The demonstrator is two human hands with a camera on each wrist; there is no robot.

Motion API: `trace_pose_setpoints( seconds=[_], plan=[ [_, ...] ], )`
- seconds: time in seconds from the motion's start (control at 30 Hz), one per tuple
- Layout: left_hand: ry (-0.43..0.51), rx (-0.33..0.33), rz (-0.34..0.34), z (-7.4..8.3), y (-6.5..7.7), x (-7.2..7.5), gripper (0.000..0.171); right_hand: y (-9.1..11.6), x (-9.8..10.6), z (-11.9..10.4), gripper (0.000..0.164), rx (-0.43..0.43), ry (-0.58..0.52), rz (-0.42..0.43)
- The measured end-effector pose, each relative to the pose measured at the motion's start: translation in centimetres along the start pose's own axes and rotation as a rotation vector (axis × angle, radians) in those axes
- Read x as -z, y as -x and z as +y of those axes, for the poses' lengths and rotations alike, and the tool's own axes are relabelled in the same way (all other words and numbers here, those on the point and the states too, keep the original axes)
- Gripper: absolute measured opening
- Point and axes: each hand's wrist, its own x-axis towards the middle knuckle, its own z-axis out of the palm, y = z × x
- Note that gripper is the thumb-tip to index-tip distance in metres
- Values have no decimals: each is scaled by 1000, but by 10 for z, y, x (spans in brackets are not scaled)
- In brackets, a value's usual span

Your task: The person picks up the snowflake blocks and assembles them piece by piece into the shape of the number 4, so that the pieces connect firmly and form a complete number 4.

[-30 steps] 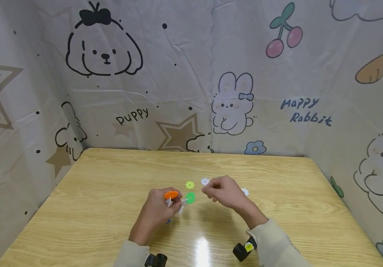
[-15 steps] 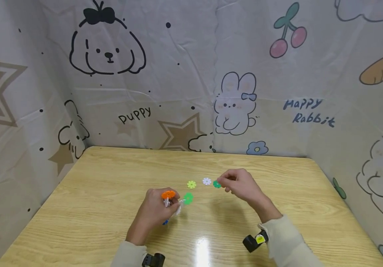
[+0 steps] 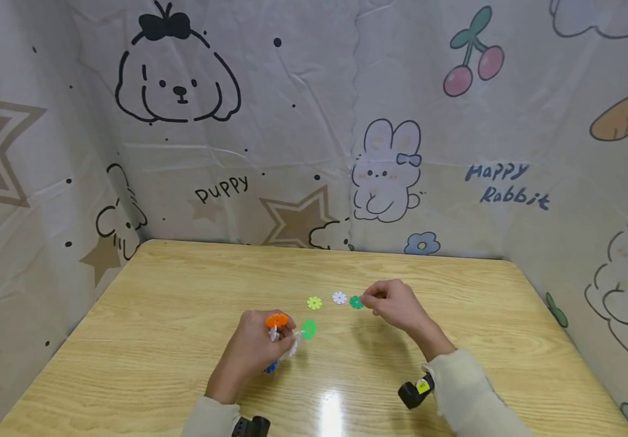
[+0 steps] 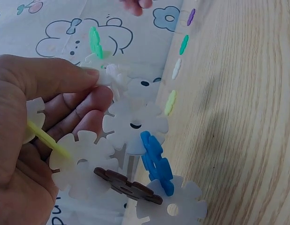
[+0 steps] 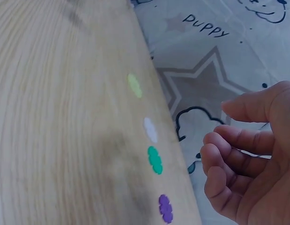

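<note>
I see the left hand [image 3: 259, 343] pinching a chain of linked discs [image 4: 119, 133] above the counter [image 3: 183, 291], left of centre. The right hand [image 3: 398, 306] hovers near a dark green disc [image 3: 355, 302], fingers loosely curled, empty.

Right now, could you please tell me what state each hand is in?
Left hand: holding a chain of linked discs.
Right hand: open, fingers loosely curled, holding nothing.
</note>
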Motion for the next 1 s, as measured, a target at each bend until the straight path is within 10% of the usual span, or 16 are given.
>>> trace_pose_setpoints(
  seconds=[1.0],
  plan=[
    [6, 23, -50, 1, 2, 0, 13, -48, -23, 27, 31, -41, 404, -78]
  ],
)
